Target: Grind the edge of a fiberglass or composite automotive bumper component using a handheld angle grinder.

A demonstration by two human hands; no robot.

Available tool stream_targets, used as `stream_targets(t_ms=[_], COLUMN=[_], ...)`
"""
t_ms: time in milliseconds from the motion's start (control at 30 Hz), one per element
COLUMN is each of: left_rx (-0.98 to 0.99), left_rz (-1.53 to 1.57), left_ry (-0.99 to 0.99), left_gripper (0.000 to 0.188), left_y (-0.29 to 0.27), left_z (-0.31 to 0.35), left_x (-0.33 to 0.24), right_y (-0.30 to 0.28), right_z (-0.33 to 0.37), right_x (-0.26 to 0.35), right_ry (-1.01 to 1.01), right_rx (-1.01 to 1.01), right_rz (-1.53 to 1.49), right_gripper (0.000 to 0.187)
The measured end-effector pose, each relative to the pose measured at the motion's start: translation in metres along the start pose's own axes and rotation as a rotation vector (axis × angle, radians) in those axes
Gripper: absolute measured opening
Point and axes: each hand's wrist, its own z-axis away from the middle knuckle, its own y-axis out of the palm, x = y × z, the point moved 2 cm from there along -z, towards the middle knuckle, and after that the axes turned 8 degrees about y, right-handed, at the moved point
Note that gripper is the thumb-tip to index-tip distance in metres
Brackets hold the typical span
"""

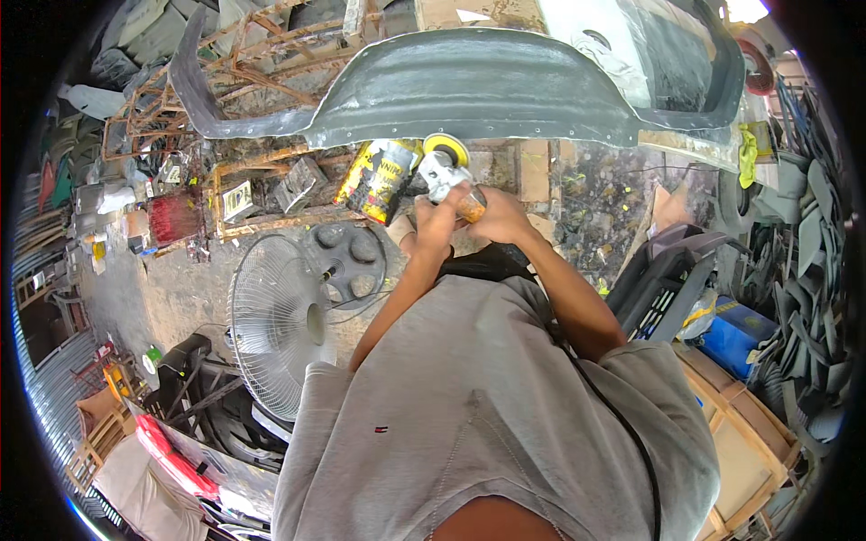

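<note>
An angle grinder (443, 175) with a silver head is held in front of my waist. Its round yellow disc (446, 146) points away from me, just below the edge of a large grey bumper-like panel (469, 86). My left hand (437, 221) grips the grinder near its head. Around the orange-brown body my right hand (502, 218) is closed, with some fingers hidden. Just left of the grinder is a yellow and black tin can (377, 180), tilted in view.
A pedestal fan (280, 325) stands close on my left, beside a grey round base (347, 261). Rusty metal frames (262, 72) lie far left. Dark panels (663, 270), a blue container (735, 335) and a wooden crate (735, 433) are at my right. A black cord (622, 424) crosses my shirt.
</note>
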Motion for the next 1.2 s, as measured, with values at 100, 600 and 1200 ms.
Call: stream_targets(t_ms=[100,600,1200], left_rx=[-0.073,-0.1,-0.034], left_rz=[0.003,0.034,-0.058], left_ry=[-0.008,-0.017,-0.025], left_gripper=[0.09,0.061,0.052], left_y=[-0.013,-0.032,-0.03], left_z=[-0.001,-0.011,-0.01], left_x=[0.0,-0.018,-0.017], right_y=[0.005,0.02,0.026], right_z=[-0.003,-0.014,-0.017], right_x=[0.01,0.036,0.008], right_ry=[0.065,0.064,0.04], right_rx=[0.017,0.038,0.004], right_rz=[0.023,-0.014,-0.026], right_gripper=[0.05,0.049,0.055])
